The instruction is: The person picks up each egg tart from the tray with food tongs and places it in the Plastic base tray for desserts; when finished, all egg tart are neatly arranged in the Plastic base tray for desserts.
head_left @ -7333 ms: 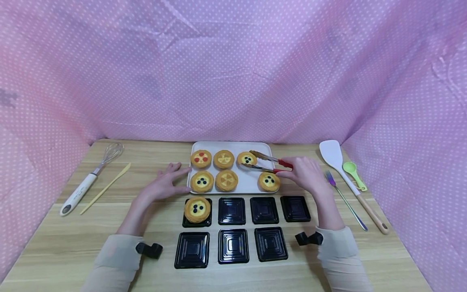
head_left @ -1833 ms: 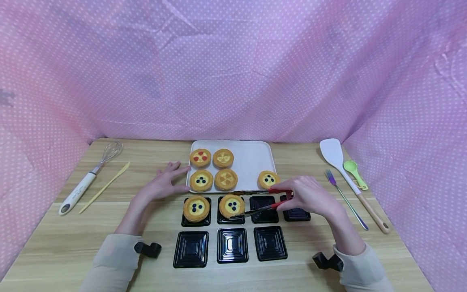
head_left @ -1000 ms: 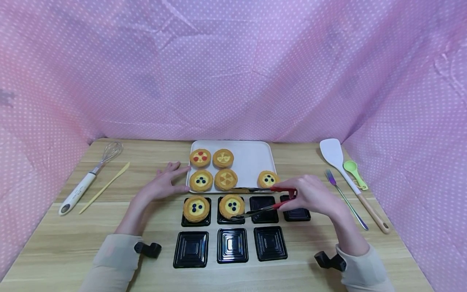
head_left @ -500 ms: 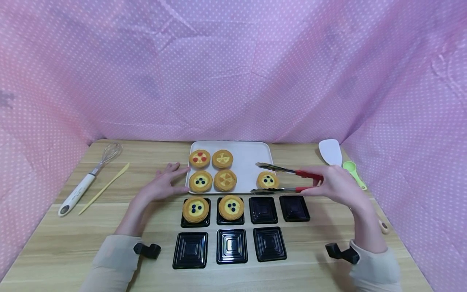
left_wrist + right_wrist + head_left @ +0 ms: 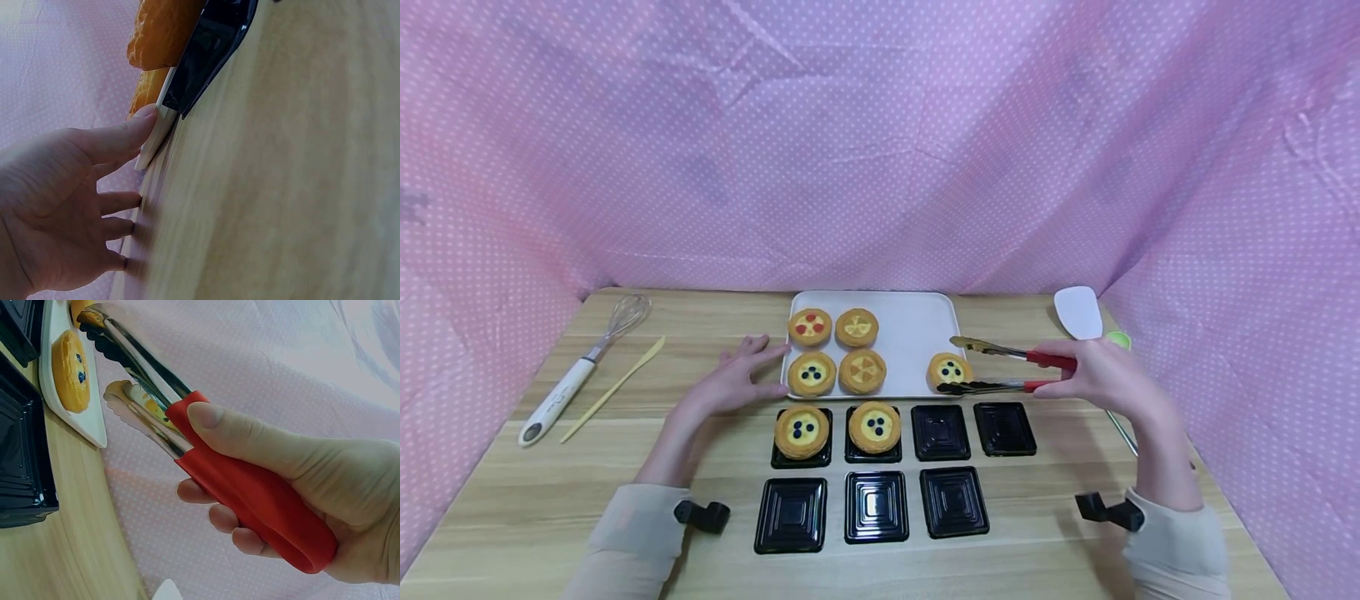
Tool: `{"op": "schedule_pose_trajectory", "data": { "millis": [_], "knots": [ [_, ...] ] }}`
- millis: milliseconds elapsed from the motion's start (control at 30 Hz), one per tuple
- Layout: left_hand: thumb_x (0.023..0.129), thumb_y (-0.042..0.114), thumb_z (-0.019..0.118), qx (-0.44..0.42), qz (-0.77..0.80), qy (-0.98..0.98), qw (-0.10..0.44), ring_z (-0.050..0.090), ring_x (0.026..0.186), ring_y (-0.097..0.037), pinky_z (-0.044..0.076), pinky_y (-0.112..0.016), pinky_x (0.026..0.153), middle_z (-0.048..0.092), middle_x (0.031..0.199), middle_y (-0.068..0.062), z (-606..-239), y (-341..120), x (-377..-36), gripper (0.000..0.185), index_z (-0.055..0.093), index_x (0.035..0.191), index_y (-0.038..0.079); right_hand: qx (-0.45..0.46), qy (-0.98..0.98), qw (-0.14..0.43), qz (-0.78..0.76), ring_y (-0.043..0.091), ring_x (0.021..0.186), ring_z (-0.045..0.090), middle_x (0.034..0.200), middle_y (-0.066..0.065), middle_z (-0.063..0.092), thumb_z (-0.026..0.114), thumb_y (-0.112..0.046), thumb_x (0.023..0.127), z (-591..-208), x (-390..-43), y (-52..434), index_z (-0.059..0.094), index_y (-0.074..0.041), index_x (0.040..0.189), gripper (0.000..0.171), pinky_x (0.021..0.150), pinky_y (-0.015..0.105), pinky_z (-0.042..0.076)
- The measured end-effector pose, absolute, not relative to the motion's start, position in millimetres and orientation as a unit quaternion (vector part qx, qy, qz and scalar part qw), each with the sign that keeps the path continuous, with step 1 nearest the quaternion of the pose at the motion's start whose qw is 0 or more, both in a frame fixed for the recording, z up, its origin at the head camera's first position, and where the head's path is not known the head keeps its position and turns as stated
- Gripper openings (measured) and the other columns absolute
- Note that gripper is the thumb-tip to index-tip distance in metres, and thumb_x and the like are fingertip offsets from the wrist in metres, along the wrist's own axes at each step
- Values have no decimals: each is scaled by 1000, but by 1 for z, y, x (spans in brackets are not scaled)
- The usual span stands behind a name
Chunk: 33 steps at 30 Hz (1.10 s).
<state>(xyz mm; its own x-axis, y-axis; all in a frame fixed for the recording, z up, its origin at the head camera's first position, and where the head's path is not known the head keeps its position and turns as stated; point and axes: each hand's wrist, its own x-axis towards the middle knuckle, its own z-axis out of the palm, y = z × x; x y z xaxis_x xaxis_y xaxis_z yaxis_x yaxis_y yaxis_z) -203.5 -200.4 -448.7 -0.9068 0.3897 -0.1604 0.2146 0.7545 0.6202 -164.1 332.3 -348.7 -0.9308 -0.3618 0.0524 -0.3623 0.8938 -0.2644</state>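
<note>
Red tongs (image 5: pixel 244 495) sit in your right hand (image 5: pixel 1105 379), your fingers curled round them and the tips spread near the berry tart (image 5: pixel 948 367) at four o'clock on the white tray (image 5: pixel 917 321). Your left hand (image 5: pixel 735 381) has its fingers spread, touching the tray's edge at nine o'clock. Off it, at six o'clock, another tart (image 5: pixel 875 427) rests on a black square (image 5: pixel 852 456).

Green spoon (image 5: pixel 1118 339) mostly behind right hand (image 5: pixel 1105 375)

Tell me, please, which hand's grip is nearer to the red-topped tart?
Left. The left grip touches the tray at its left edge, near the tart; the right grip holds the tongs beyond the right edge.
</note>
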Motion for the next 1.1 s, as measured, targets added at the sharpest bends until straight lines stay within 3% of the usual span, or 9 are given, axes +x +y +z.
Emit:
{"op": "schedule_pose_trajectory", "data": {
  "millis": [367, 767, 1100],
  "knots": [
    [92, 47, 73, 162, 309, 926, 142, -3, 156, -57, -10, -76, 121, 8, 170, -31, -448, -200, -204, 81, 39, 159, 18, 187, -974, 1, 128, 17, 88, 76, 99, -8, 82, 91, -40, 74, -353, -167, 330, 77, -24, 119, 50, 68, 27, 53],
    [92, 47, 72, 164, 305, 927, 141, -3, 156, -56, -9, -76, 121, 8, 170, -31, -449, -200, -203, 81, 39, 159, 17, 192, -973, -5, 125, 24, 96, 77, 106, 1, 82, 88, -44, 76, -354, -168, 329, 78, -20, 119, 50, 73, 37, 58],
    [92, 47, 72, 162, 304, 928, 140, -2, 156, -56, -9, -76, 121, 8, 170, -30, -448, -200, -202, 81, 38, 159, 17, 199, -972, -2, 125, 21, 88, 77, 104, 1, 82, 89, -39, 77, -355, -169, 327, 80, -18, 115, 43, 68, 30, 55]
  ]
}}
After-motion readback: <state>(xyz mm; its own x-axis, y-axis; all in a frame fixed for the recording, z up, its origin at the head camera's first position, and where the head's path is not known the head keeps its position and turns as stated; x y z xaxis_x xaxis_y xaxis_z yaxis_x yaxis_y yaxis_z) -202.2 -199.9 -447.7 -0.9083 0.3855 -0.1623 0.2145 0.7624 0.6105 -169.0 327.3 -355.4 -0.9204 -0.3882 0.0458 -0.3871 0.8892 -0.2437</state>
